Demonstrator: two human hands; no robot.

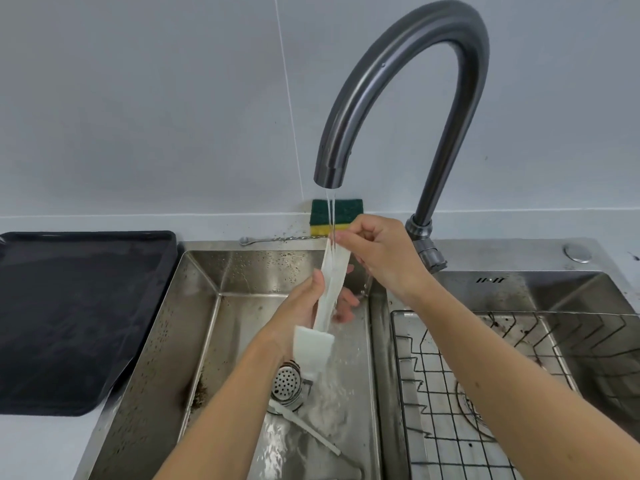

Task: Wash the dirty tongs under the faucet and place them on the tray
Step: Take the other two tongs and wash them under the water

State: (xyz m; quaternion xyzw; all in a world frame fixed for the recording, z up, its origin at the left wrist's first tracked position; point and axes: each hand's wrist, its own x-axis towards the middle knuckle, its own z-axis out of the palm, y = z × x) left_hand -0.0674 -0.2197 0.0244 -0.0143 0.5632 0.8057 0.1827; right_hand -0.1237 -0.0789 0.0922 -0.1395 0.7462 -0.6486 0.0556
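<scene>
White plastic tongs hang tilted over the left sink basin, under the running stream from the dark curved faucet. My right hand pinches the upper end of the tongs. My left hand wraps around their middle, with the wide flat tips sticking out below it. Water runs down the tongs and splashes near the drain strainer. The black tray lies on the counter left of the sink.
A green and yellow sponge leans on the wall behind the sink. A thin white stick lies in the left basin. The right basin holds a wire rack. A thin metal skewer rests on the rear rim.
</scene>
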